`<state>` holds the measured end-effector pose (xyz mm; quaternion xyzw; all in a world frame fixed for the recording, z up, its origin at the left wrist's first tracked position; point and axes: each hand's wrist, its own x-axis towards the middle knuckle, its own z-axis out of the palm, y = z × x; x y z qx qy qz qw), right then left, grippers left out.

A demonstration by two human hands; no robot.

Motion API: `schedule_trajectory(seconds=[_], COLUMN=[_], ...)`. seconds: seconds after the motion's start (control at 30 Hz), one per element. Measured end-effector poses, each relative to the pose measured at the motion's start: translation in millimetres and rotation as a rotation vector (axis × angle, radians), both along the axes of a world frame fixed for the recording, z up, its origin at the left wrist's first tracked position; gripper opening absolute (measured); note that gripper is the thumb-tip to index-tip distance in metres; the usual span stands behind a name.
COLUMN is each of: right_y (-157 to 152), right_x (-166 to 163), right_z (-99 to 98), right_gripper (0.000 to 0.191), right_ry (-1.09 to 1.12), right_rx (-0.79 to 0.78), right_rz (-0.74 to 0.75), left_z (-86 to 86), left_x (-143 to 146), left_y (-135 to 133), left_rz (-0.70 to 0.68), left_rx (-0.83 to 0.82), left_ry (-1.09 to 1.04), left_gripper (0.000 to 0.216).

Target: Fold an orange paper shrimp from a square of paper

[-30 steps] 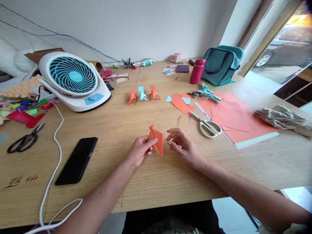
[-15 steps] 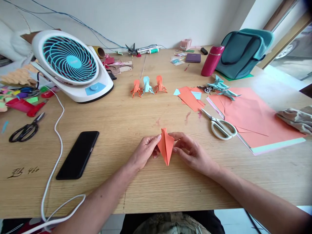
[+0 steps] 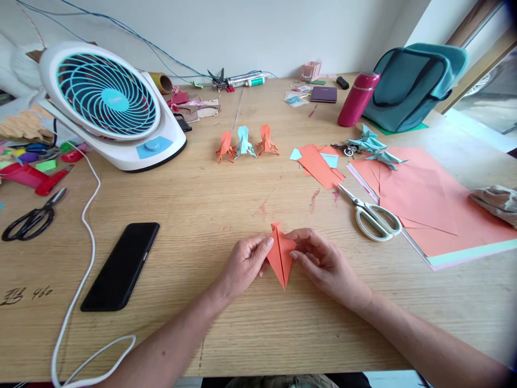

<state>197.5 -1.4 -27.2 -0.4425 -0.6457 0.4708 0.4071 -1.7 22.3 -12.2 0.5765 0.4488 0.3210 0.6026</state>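
Observation:
A folded orange origami paper [image 3: 281,258], kite-shaped with a long seam down its middle, is held between my two hands above the wooden table. My left hand [image 3: 247,258] pinches its left edge, thumb on top and fingers tucked behind. On the other side, the thumb and index finger of my right hand [image 3: 323,264] close on the right edge. The lower tip of the paper points toward me. Farther back stand two orange origami figures [image 3: 225,146] with a light blue origami figure [image 3: 243,141] between them.
White-handled scissors [image 3: 375,218] lie at the right, beside large orange sheets [image 3: 424,199]. A black phone [image 3: 121,267], a white cable [image 3: 89,237] and black scissors [image 3: 34,218] are at the left. Behind stand a fan [image 3: 115,102], a pink bottle [image 3: 358,99] and a teal bag [image 3: 412,89].
The right thumb has come onto the paper's right edge, and the right half looks spread a little wider. The camera view has shifted slightly.

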Motion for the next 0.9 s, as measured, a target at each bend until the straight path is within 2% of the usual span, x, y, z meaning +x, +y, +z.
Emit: schedule_trajectory(seconds=[0.1,0.2,0.27,0.37,0.5,0.57,0.67,0.8,0.9], right_y=[-1,-3,-5,-6,-5,-4,1,8,9], right_x=[-2,-4,-4,-3,1,4,6,7,8], right_z=[-3.0,-4.1,-3.9,-2.0,5.6,10.2,13.6,12.5,12.9], right_gripper=[0.012,0.007,0.008,0.015,0.028,0.037,0.042,0.037,0.042], right_ry=[0.006,-0.004,-0.004,0.022,0.100,0.173,0.196,0.232,0.194], right_rx=[-0.018,-0.003,0.011,0.030,0.041,-0.016,-0.086,-0.238,-0.214], right_rz=[-0.021,-0.033,-0.041,-0.025,0.074,0.095,0.065,0.247,0.269], left_z=[0.5,-2.5,-3.3,1.6,14.3,18.1,18.0,14.4,14.3], left_x=[0,0,0,-2,-7,-11,-13,-12,-12], left_y=[0,2,2,0,-6,-6,-4,-2,-3], left_rz=[0.045,0.070,0.073,0.069,0.021,-0.012,-0.083,-0.172,-0.235], left_rx=[0.116,0.232,0.289,0.408,0.785,0.927,0.959,0.917,0.866], left_ry=[0.089,0.138,0.148,0.154,0.162,0.166,0.165,0.124,0.083], left_gripper=[0.041,0.025,0.016,0.014,0.008,0.009,0.011,0.016,0.019])
